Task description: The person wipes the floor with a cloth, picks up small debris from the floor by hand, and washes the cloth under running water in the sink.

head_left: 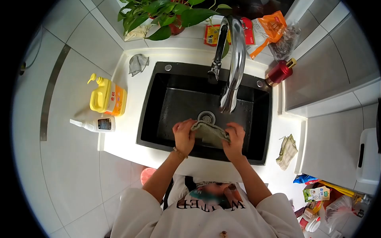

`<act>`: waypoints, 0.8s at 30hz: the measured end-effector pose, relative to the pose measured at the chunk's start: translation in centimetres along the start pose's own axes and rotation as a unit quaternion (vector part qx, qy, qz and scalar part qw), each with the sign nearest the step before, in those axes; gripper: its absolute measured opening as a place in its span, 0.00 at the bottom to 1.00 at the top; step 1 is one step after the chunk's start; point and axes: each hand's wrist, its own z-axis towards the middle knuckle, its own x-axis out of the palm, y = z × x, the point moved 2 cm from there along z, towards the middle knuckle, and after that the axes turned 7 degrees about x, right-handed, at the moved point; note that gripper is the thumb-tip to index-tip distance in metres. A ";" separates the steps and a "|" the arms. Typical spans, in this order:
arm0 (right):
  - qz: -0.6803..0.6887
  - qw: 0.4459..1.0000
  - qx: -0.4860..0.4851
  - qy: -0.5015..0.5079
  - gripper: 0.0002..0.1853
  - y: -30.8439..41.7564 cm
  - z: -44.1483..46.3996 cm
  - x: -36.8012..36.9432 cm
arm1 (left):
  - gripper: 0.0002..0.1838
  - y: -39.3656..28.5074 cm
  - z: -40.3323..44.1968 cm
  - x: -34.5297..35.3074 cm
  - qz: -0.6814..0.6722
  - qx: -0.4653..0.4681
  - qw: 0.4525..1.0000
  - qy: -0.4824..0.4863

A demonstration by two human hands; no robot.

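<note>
A greenish-grey cloth (210, 131) is stretched between my two hands over the front part of the black sink (145, 119). My left hand (184, 135) pinches its left end, and my right hand (235, 138) grips the right end, with the fingers curled over the edge. Just beyond the cloth shows the round metal drain (206, 117). The chrome faucet (237, 59) arches over the sink from the back, its spout ending above and behind my right hand. I cannot make out any water running from it.
Left of the sink stand a yellow pump bottle (107, 96) and a white spray bottle (99, 124), with a grey rag (138, 64) farther back. A folded cloth (287, 152) lies on the right. Behind are a red bottle (280, 72), food packets (272, 27) and a potted plant (166, 16).
</note>
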 end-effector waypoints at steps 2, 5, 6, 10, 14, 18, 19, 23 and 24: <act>-0.022 0.992 0.089 0.088 0.15 -3.8 -1.5 2.3 | 0.16 1.9 -1.7 2.5 0.020 -0.109 0.985 0.130; -0.018 0.983 0.133 0.126 0.14 -3.8 -1.1 2.3 | 0.17 1.5 -1.3 2.6 0.053 -0.199 0.950 0.235; 0.007 0.991 0.105 0.080 0.13 -2.9 -1.1 1.4 | 0.17 1.0 -1.3 2.4 0.058 -0.180 0.964 0.185; 0.007 0.983 0.146 0.108 0.11 -2.5 -0.8 1.1 | 0.15 0.6 -1.7 2.1 0.054 -0.187 0.973 0.127; 0.081 0.963 0.189 0.176 0.11 -4.1 -1.9 2.7 | 0.12 0.5 -2.5 1.1 -0.045 -0.284 0.952 0.108; 0.129 0.969 0.125 0.171 0.14 -2.1 -1.1 3.7 | 0.11 -0.1 -2.4 -2.4 -0.153 -0.285 0.946 0.017; 0.124 0.985 0.031 0.120 0.16 -0.5 -0.7 3.7 | 0.11 -0.4 -2.7 -3.7 -0.147 -0.196 0.967 -0.062; 0.180 0.970 -0.148 0.062 0.13 6.5 0.1 4.6 | 0.15 -1.7 -5.0 -11.0 -0.055 -0.126 0.985 -0.109; 0.176 0.964 -0.168 0.111 0.15 7.2 -0.5 5.7 | 0.16 -1.4 -6.3 -12.1 -0.017 -0.122 0.986 -0.117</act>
